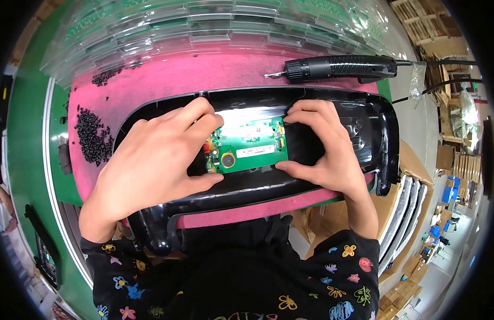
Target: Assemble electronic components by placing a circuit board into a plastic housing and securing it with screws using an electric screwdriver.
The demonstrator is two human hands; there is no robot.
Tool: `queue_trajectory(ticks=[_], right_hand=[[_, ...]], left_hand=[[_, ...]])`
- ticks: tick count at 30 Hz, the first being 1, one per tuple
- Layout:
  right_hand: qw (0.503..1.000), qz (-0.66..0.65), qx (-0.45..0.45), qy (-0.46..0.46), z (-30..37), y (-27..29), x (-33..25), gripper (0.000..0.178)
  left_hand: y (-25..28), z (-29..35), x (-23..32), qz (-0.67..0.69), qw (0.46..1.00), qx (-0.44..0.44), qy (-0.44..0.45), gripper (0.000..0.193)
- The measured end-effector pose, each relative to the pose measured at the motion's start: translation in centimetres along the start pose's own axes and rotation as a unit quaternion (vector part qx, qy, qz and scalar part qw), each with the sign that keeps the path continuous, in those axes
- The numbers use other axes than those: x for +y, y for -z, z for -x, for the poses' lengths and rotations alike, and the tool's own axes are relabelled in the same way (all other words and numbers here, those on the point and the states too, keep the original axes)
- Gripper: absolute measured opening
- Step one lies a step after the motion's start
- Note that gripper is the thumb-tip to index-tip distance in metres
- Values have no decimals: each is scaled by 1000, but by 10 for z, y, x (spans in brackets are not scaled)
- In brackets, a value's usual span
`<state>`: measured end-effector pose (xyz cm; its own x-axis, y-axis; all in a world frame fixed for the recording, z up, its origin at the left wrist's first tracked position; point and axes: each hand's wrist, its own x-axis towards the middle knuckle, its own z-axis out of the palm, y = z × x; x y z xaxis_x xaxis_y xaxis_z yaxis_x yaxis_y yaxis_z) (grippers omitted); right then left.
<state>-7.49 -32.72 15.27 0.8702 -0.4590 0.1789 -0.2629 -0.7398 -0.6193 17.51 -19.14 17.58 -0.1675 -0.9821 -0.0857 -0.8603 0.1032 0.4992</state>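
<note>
Left hand (156, 154) and right hand (330, 149), both mine, hold a green board (241, 143) by its ends, mid-frame, over a black shell (372, 130); a black screwdriver (343, 69) lies upper right.

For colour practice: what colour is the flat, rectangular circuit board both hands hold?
The circuit board is green; head view shows it best.

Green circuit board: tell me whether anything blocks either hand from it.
Nothing visible does: the left hand and right hand grip the green circuit board at its two ends. The black electric screwdriver lies aside, beyond the black plastic housing's far edge.
</note>
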Motion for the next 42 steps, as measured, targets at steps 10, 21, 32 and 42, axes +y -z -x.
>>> queue_trajectory(ticks=[10, 21, 32, 42], right_hand=[[1000, 4, -14, -3, -1, -2, 0, 61], [1000, 1, -8, 1, 0, -5, 3, 62], [999, 27, -16, -13, -4, -8, -2, 62], [999, 38, -22, -26, -3, -8, -4, 62]], left_hand=[[-1, 0, -1, -1, 1000, 12, -12, 60], [-2, 1, -1, -12, 1000, 15, -19, 61], [-2, 4, -9, -21, 999, 8, -24, 58], [-7, 9, -10, -48, 998, 22, -32, 57]])
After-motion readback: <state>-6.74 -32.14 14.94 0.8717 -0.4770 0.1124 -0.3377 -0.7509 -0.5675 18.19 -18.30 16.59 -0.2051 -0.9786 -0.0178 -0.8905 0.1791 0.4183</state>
